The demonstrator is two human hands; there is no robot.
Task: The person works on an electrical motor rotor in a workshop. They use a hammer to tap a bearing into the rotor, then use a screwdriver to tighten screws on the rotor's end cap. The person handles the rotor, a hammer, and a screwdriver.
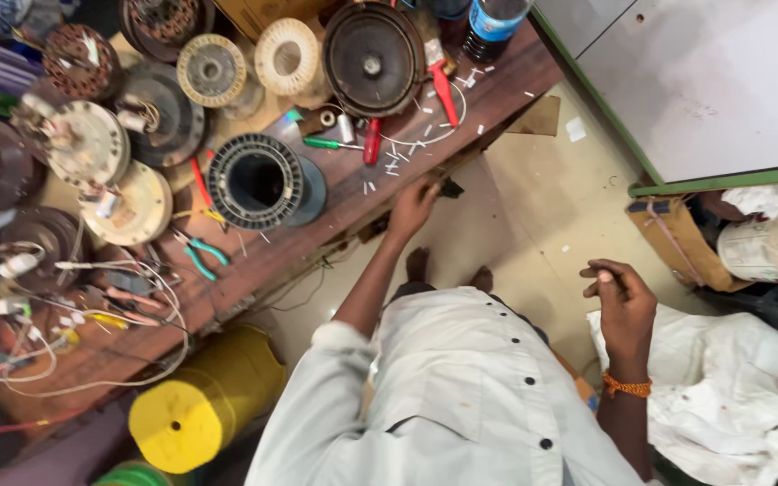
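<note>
Head cam is looking straight down: pale buttoned shirt [461,396] is filling the bottom of frame, bare feet [447,268] are showing on the tiled floor [542,189] just beyond it. Right hand [621,301] is hanging out over the floor, well apart from the bench, fingers curling in loosely; can't tell if anything is pinched in them; orange thread band [628,387] is sitting on that wrist. White crumpled cloth [740,405] is lying just right of that arm. Left hand [413,205] is reaching forward with fingers spread and flat, resting on the near edge of the wooden workbench [335,202], gripping nothing. Yellow spool [202,407] is sitting below the bench edge on the left, a green one partly showing under it. On the bench, short white sleeve offcuts [398,160] are lying scattered just beyond the left hand's fingertips. Black ribbed stator core [256,182] is standing on end near that hand, to its left. Teal-handled pliers [200,252] are lying left of the core, loose white wires [92,360] trailing further left. Red-handled screwdriver [372,141] and green-handled screwdriver [330,143] are lying past the offcuts. Further back a round dark motor housing [373,58] is sitting next to a red-handled brush [440,76]; fan motor parts and wound coils are crowding the far left; dark bottle [493,22] is standing at the far edge
</note>
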